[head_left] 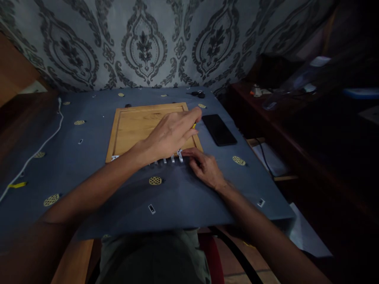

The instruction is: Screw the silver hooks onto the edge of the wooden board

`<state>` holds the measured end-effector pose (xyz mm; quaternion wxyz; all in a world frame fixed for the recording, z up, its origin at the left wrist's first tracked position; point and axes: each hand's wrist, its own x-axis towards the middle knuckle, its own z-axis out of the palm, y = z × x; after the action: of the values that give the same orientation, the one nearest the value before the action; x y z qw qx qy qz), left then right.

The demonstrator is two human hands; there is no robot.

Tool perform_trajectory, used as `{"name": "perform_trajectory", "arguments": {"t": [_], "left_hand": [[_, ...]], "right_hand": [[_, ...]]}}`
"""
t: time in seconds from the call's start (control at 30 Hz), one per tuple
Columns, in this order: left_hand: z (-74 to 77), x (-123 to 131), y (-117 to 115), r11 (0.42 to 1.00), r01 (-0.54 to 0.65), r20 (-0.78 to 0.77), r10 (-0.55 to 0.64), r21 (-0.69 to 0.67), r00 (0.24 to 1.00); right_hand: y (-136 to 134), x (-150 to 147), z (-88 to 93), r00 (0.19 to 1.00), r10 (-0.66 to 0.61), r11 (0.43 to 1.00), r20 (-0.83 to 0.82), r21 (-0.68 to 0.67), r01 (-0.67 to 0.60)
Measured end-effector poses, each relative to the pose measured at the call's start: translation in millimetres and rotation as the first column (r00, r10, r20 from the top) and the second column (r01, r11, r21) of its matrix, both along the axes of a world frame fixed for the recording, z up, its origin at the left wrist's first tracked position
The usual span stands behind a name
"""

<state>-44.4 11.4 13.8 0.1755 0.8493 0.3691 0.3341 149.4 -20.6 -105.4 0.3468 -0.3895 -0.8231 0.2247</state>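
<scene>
a row of small white pieces lies side by side along the near edge of a light wooden board. part of the row is hidden under a forearm, and its right end touches the fingertips of the right hand. the board is rectangular with a raised rim and lies flat. a small yellow object peeks from under the left hand by the board's right edge, its shape unclear.

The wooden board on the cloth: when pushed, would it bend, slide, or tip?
Probably stiff: the wooden board looks thick, with a raised rim. It lies flat, so tipping seems unlikely. On the grey cloth it may drag and wrinkle the fabric rather than glide.
</scene>
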Motion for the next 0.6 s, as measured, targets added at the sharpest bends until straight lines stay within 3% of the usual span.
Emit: {"name": "perform_trajectory", "arguments": {"t": [0.27, 0.6], "left_hand": [[6.5, -0.4, -7.7, 0.997, 0.030, -0.190, -0.015, 0.077, 0.982], [3.3, 1.2, -8.7, 0.996, -0.085, -0.031, 0.085, -0.005, 0.996]], "right_hand": [[0.9, -0.3, 0.3, 0.999, 0.026, 0.999, -0.022, 0.027, -0.026], [0.6, -0.6, -0.4, 1.000, 0.016, 1.000, -0.002, 0.013, -0.016]]}}
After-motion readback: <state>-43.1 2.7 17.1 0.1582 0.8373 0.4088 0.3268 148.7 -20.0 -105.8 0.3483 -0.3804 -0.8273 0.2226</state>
